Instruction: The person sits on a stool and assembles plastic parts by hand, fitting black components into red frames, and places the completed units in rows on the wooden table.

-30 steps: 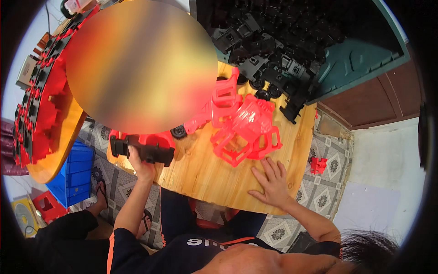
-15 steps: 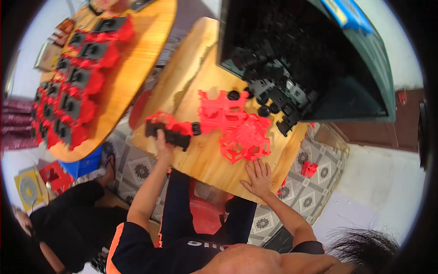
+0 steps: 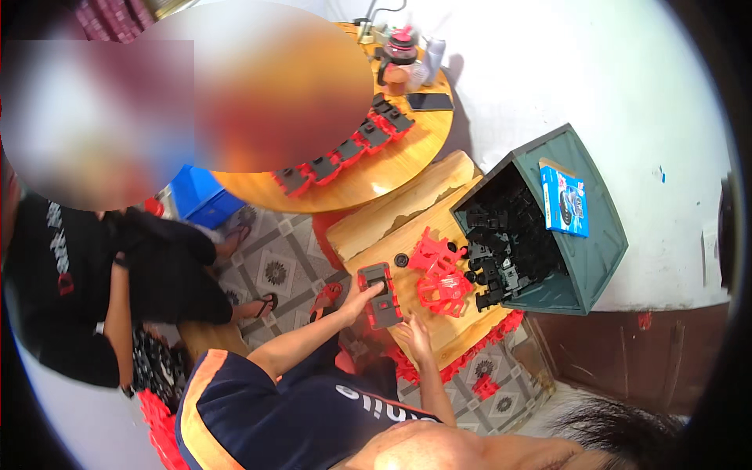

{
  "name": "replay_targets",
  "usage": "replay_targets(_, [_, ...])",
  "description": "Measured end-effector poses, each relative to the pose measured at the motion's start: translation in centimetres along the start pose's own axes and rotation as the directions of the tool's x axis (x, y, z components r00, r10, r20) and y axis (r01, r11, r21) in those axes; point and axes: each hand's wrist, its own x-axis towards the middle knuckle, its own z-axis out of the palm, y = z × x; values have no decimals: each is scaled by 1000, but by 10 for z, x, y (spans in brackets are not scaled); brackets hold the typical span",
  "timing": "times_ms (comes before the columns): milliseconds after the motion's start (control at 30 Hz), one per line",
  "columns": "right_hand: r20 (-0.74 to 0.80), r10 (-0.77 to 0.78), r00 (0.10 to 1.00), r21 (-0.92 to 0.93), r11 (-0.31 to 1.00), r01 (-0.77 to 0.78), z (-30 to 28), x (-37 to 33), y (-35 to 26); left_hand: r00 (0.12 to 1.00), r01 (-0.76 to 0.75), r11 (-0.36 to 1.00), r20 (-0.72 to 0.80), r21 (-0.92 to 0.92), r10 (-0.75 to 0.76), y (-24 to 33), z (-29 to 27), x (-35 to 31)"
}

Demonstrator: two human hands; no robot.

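My left hand [image 3: 362, 304] is closed around a red and black toy vehicle body [image 3: 384, 309], thumb lying across its dark flat face. This piece is held over the near left edge of the small wooden table [image 3: 462, 345]. Close to its lower end is my right hand [image 3: 417, 337], its fingers partly spread; whether they touch the piece I cannot make out. Red plastic toy frames [image 3: 442, 274] are piled on the table beyond my hands. A loose black wheel [image 3: 402, 260] lies left of them.
A dark green bin [image 3: 583, 270] lies tipped on its side, black parts [image 3: 497, 262] spilling onto the table; a blue box [image 3: 565, 200] rests on it. Finished-looking red and black pieces [image 3: 345, 153] line the round table [image 3: 368, 192]. A person in black [image 3: 66, 290] sits at left.
The view has swung toward the left. My left hand has turned the toy body so its flat dark face shows. My right hand has left the tabletop and come close to it.
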Motion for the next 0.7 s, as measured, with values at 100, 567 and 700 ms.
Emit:
replay_targets(100, [222, -140, 965, 132, 985, 112, 46, -45, -43, 999, 46, 962, -13, -268, -52, 17, -5, -55])
replay_targets(567, [492, -593, 637, -665, 216, 715, 201, -59, -139, 792, -280, 860, -404, 426, 458, 139, -55, -51])
replay_targets(700, [303, -700, 646, -758, 233, 609, 257, -11, -183, 856, -431, 838, -143, 335, 498, 201, -75, 8])
